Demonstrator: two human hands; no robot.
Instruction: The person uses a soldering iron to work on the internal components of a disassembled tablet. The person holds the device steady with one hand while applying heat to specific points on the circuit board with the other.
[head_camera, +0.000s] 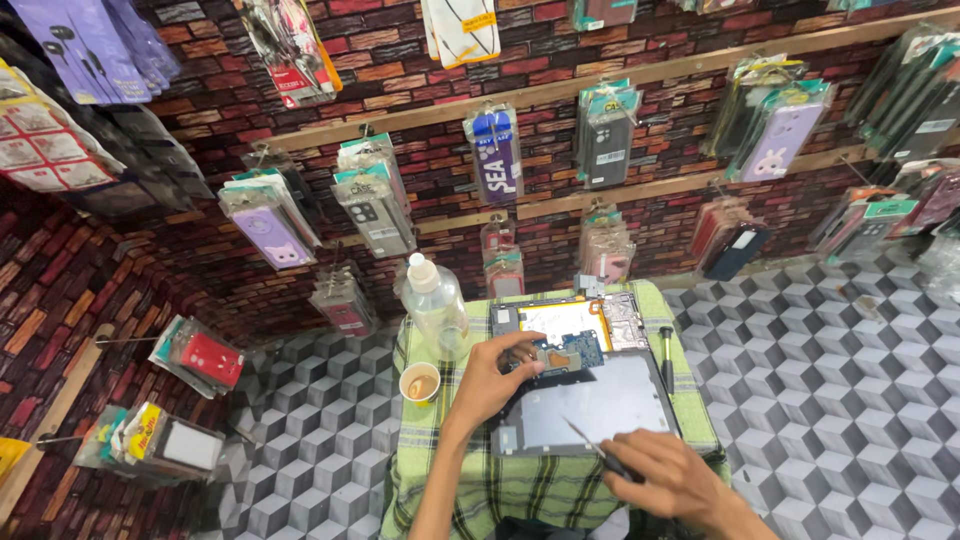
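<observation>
An opened tablet (600, 400) lies on a small table covered with a green checked cloth (470, 480). Its back is off, showing a yellow-white battery (562, 322), a blue circuit board (572, 356) and a grey inner panel. My left hand (495, 375) rests on the tablet's left side, fingertips on the blue board. My right hand (670, 478) is at the tablet's lower right corner, holding thin metal tweezers (590, 442) whose tip lies over the grey panel.
A clear plastic bottle (435, 305) and a small paper cup (421, 382) with brown liquid stand left of the tablet. A dark screwdriver (666, 355) lies on the right. Packaged phone cases (375, 195) hang on the brick-pattern wall. The floor has a cube pattern.
</observation>
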